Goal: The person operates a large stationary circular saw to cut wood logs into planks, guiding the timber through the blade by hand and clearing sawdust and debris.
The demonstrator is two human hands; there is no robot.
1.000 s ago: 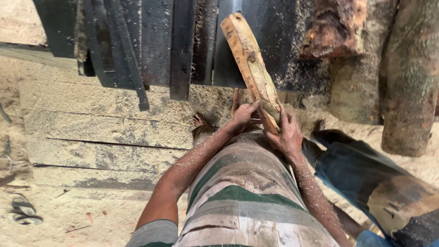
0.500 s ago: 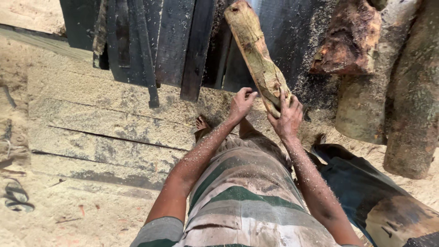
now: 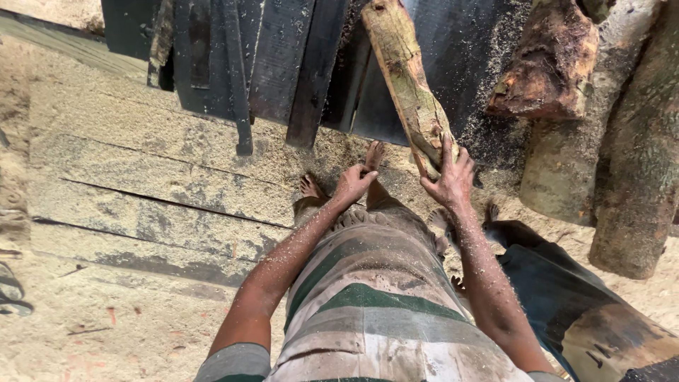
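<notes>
The left hand [image 3: 353,182] hangs loosely curled and holds nothing, just left of the grip. The right hand [image 3: 448,180] is clamped around the near end of a rough wooden slab [image 3: 403,78], which slants away over dark planks [image 3: 283,64] beyond.

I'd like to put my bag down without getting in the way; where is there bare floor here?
The sawdust-covered plank floor left of the person's bare feet lies open, bordered above by the leaning dark boards. To the right it is crowded: rough logs, a reddish wood chunk, and the pale split timber gripped by the right hand.
</notes>
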